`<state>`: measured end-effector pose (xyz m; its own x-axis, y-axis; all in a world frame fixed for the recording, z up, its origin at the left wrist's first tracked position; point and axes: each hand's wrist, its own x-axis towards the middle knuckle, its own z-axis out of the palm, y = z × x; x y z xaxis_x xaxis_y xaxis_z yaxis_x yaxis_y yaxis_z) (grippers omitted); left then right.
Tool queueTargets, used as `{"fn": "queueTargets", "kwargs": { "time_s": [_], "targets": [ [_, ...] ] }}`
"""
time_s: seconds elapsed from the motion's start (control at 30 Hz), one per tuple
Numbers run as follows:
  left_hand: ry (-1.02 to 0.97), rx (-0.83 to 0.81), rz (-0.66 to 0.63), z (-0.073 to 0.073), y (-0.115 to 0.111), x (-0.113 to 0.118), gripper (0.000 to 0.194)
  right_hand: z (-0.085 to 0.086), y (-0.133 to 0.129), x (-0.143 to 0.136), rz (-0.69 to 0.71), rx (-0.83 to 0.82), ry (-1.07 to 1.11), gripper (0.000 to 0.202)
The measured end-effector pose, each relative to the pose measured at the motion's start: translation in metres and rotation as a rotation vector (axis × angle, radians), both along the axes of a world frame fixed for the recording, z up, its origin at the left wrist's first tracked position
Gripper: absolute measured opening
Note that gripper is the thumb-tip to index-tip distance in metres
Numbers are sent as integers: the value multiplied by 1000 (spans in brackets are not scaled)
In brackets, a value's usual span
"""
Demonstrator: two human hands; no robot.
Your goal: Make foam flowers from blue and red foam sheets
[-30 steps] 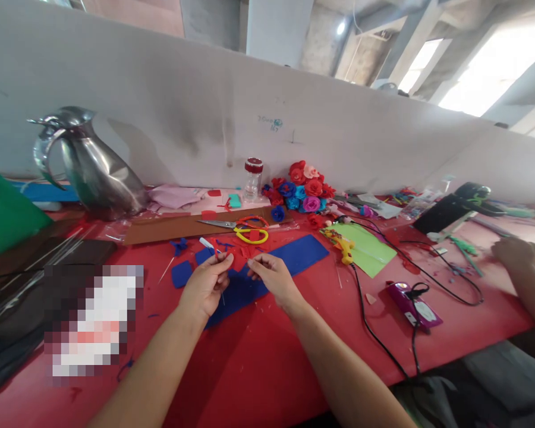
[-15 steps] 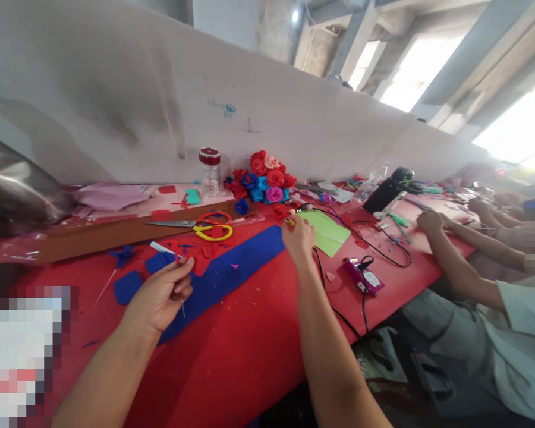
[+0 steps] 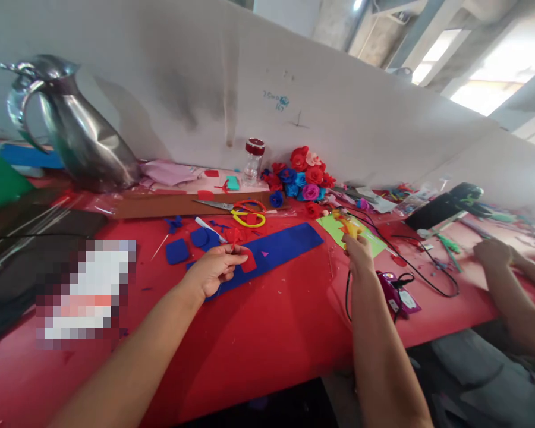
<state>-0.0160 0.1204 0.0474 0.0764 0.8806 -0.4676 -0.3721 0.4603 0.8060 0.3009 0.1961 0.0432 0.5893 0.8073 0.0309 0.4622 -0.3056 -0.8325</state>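
My left hand (image 3: 214, 270) is closed, its thumb and fingers pinching a small red paper flower (image 3: 235, 235) on a thin stem, above the left end of a long blue strip (image 3: 289, 242). A red petal piece (image 3: 248, 260) shows beside the fingertips. My right hand (image 3: 358, 248) is wrapped round a yellow glue gun (image 3: 348, 224), over a light green sheet (image 3: 377, 241). Scissors with red and yellow handles (image 3: 248, 219), a white pen (image 3: 209, 229) and blue cut pieces (image 3: 177, 251) lie near the left hand.
A steel jug (image 3: 82, 131) stands at the back left. Behind the strip are a brown strip (image 3: 156, 205), a clear jar with a red lid (image 3: 253, 163) and paper roses (image 3: 312, 176). Rightward are a purple power socket (image 3: 399, 291), cables, a black bottle (image 3: 441, 207) and another person's hands (image 3: 493, 252).
The view has swung left, bringing the jug fully into sight. My right hand now holds the yellow glue gun raised over the green sheet; the red petal shows more clearly by my left hand.
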Motion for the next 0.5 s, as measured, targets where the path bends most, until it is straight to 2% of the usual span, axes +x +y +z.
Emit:
{"fn": "queueTargets", "kwargs": {
  "time_s": [0.07,0.13,0.2,0.3,0.37,0.5],
  "targets": [
    [27,-15,-45,0,-2,3,15,4,-20,-7,5,67,99,13],
    [63,-26,-117,-1,-4,7,14,9,-45,-18,207,186,509,22],
    [121,-35,-178,-2,-6,11,11,15,-72,-34,372,220,716,29],
    [236,-1,-217,-9,-9,16,8,20,-109,-56,453,185,706,33],
    [301,57,-214,-14,-10,19,8,19,-129,-66,509,129,659,27],
    [361,151,-182,-21,-12,25,9,9,-158,-69,614,38,687,34]
  ]
}}
